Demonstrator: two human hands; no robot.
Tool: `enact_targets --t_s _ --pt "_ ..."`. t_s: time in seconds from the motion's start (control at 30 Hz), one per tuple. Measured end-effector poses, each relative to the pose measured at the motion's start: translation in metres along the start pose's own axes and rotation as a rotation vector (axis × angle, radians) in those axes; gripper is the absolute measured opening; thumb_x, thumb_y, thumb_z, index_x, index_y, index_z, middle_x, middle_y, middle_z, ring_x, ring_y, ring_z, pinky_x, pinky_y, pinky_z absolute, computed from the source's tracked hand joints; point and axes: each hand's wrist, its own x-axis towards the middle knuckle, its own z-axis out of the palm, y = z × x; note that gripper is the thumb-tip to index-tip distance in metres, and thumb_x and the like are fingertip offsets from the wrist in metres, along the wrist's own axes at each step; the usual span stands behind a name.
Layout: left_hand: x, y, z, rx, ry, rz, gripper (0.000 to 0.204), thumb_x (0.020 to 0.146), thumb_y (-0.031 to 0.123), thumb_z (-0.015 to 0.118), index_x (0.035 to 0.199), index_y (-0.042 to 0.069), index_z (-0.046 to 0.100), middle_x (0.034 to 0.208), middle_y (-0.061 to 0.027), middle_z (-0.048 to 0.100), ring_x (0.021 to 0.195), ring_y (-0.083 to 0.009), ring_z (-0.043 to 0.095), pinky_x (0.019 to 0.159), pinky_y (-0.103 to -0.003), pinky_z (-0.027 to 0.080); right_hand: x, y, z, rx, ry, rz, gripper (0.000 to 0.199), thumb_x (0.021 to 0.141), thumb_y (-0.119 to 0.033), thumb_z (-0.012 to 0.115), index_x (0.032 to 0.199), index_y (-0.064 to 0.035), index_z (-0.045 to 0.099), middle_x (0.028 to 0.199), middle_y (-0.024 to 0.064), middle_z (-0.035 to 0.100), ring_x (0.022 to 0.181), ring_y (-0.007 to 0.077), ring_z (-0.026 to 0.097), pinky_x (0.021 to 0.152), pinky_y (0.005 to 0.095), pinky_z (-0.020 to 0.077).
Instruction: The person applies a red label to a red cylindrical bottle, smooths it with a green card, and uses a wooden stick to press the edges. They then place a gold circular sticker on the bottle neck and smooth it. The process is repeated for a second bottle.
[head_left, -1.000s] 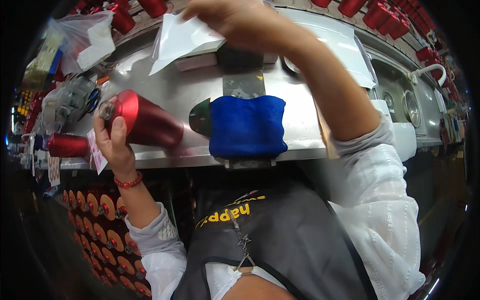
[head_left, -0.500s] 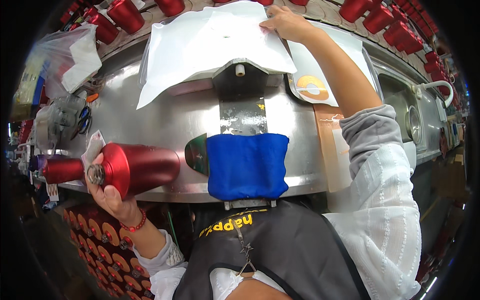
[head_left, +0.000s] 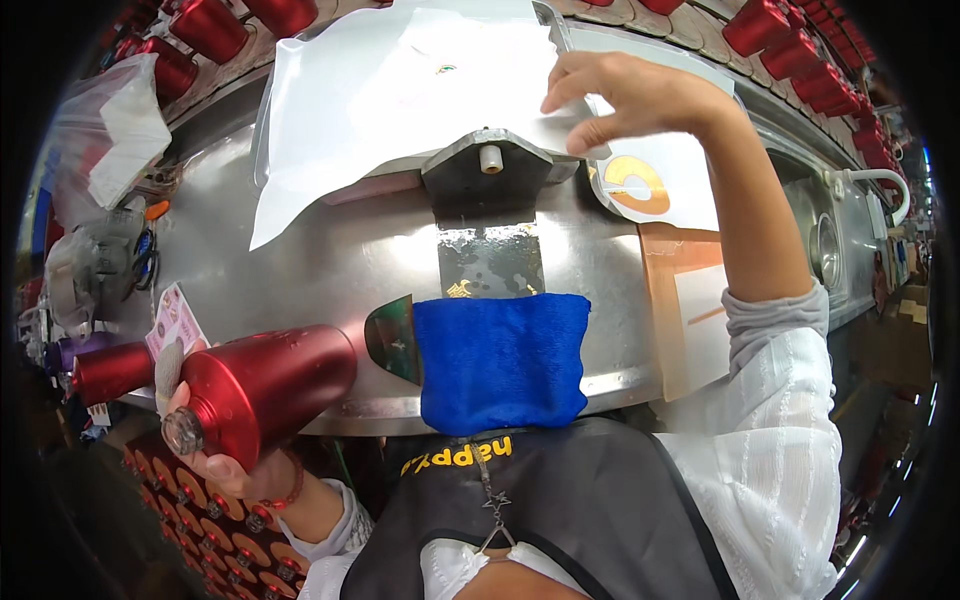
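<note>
My left hand (head_left: 222, 472) is wrapped round the neck end of a glossy red bottle (head_left: 280, 385), which lies tilted with its clear-topped neck toward the lower left. One of its fingers seems to wear a pale grey cover. Behind that hand is a pink and white printed slip (head_left: 177, 318); whether the fingers touch it I cannot tell. My right hand (head_left: 640, 100), open with fingers apart and slightly blurred, hovers over the right edge of a large white sheet (head_left: 370, 110) on a tray. Below it, another white sheet bears a gold ring-shaped print (head_left: 640, 185).
A blue cloth (head_left: 500, 360) covers the front of a dark metal stand (head_left: 490, 200) on the steel worktop (head_left: 370, 250). A second red bottle (head_left: 110, 370) lies at the left, near tape dispensers. Red bottles line the back; a sink (head_left: 800, 190) is at right.
My right hand has drawn back from the white sheet's far right corner toward me, its fingers spreading. The bottle in my left hand has come nearer and turned slightly.
</note>
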Motion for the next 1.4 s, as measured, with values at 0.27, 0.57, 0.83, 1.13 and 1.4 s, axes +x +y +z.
enact_targets --t_s 0.27,0.57,0.83,1.13,1.4 --pt "0.002 0.003 -0.001 -0.011 -0.021 -0.039 0.081 0.086 0.059 0.05 0.133 -0.006 0.044 0.133 -0.0368 0.05 0.115 -0.0465 0.057 0.094 -0.055 0.055 0.007 -0.016 0.001 0.216 -0.171 -0.023 0.017 0.086 -0.015 0.073 0.096 -0.0016 0.07 0.099 0.0089 0.063 0.095 0.0232 0.062 0.084 0.0342 0.0492" --pt "0.001 0.005 0.003 -0.001 -0.031 -0.014 0.079 0.09 0.058 0.047 0.133 -0.007 0.043 0.138 -0.0355 0.044 0.12 -0.0467 0.054 0.095 -0.054 0.054 0.007 0.013 0.0 0.314 -0.169 -0.022 0.019 0.095 -0.017 0.063 0.089 0.0011 0.065 0.096 0.0067 0.062 0.087 0.0192 0.058 0.082 0.0319 0.048" --pt "0.003 0.071 0.003 0.271 -0.166 0.76 0.051 0.101 0.034 0.041 0.13 -0.008 0.048 0.132 -0.0333 0.049 0.121 -0.0462 0.052 0.107 -0.051 0.041 0.001 -0.014 0.0 -0.003 -0.083 0.05 0.013 0.086 -0.013 0.069 0.089 -0.0002 0.068 0.096 0.0104 0.064 0.09 0.0272 0.062 0.082 0.036 0.0491" --pt "0.011 0.064 0.17 0.562 -0.617 0.343 0.033 0.09 0.001 0.051 0.121 -0.005 0.06 0.109 -0.0244 0.064 0.097 -0.039 0.059 0.089 -0.045 0.046 0.114 0.076 0.004 -0.332 -0.015 0.169 0.032 0.071 -0.028 0.073 0.1 -0.014 0.075 0.097 0.0143 0.072 0.093 0.0319 0.068 0.077 0.0439 0.0554" --pt "0.008 0.027 0.186 0.718 -0.674 0.228 0.03 0.087 0.002 0.053 0.115 -0.003 0.062 0.099 -0.0243 0.062 0.096 -0.0417 0.057 0.09 -0.048 0.046 0.12 0.048 -0.001 -0.314 -0.101 0.103 0.028 0.074 -0.025 0.067 0.095 -0.0085 0.074 0.097 0.0187 0.071 0.093 0.0332 0.068 0.08 0.0435 0.0546"
